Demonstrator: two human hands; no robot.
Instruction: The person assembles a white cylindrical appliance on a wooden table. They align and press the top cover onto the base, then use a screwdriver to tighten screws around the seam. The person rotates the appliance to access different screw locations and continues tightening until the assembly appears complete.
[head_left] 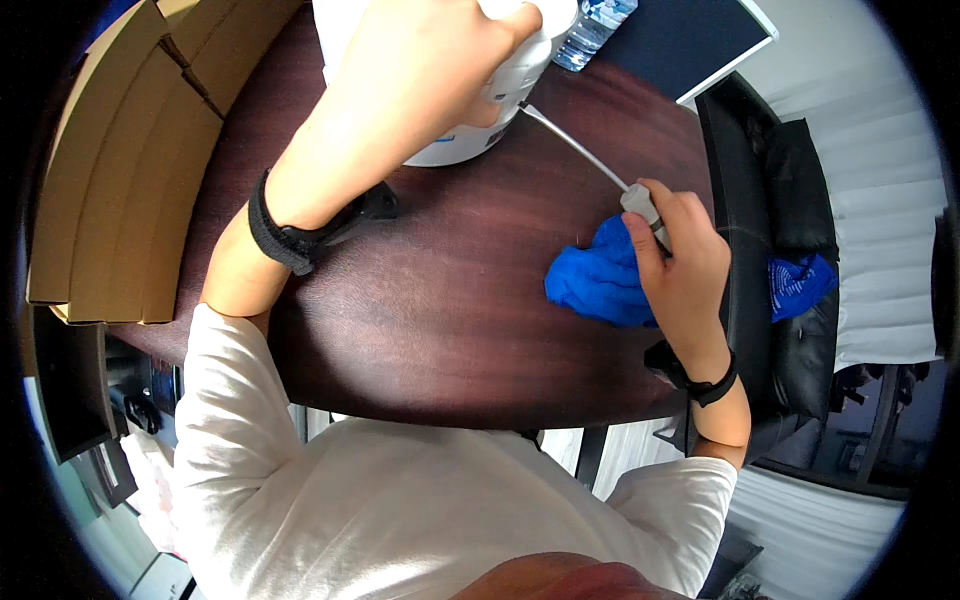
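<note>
A white rounded appliance (455, 150) stands on the dark wooden table at the top; its upper part runs out of view, so I cannot tell its exact kind. My left hand (450, 60) reaches over it and grips its side, fingers bent and thumb pressed down near its front. My right hand (685, 255) is closed around the grey handle of a screwdriver (580, 150). The long metal shaft points up and left, and its tip meets or nearly meets the appliance's right side. Just left of my right hand lies a crumpled blue cloth (598, 285).
Cardboard boxes (120, 190) line the table's (450, 330) left side. Behind the appliance are a clear water bottle (592, 35) and a dark panel with a white edge (690, 50). A black sofa (745, 230) holding a blue bag (800, 285) stands to the right.
</note>
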